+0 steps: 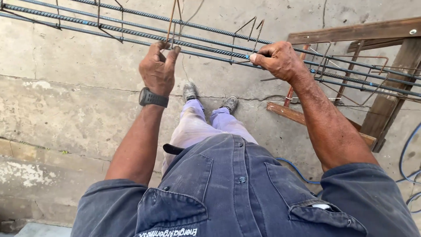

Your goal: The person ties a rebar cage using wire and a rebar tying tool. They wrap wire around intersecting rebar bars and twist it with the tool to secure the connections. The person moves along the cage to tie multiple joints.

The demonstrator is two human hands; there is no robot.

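Holding: the left hand (158, 69) pinches a thin rusty bent steel stirrup wire (172, 19) between thumb and fingertips, just where it meets the long dark ribbed steel bars (131, 31).
Left fingers: closed together around the thin wire, with the thumb pressed against the index finger; no gap is visible between them.
Right hand: the right hand (276, 59) is curled into a fist on the ribbed bars, near a second rusty stirrup (251, 27) that stands up from them.
Right fingers: closed tightly; it seems they grip one bar and the foot of the stirrup, but I cannot tell exactly which piece is inside the fist.
Bars: several run parallel from the upper left to the right side, at chest height before the person, and they pass over a brown wooden trestle frame (357, 31) on the right.
More stirrups: rusty square loops (364, 61) hang on the bars near the trestle, well apart from the left hand.
Wrist: a black digital watch (153, 98) sits on the left wrist.
Ground: grey cracked concrete floor (79, 101) lies below, with the grey dusty shoes (209, 97) of the person between the arms.
Cable: a blue cable (298, 171) lies on the floor near the right arm.
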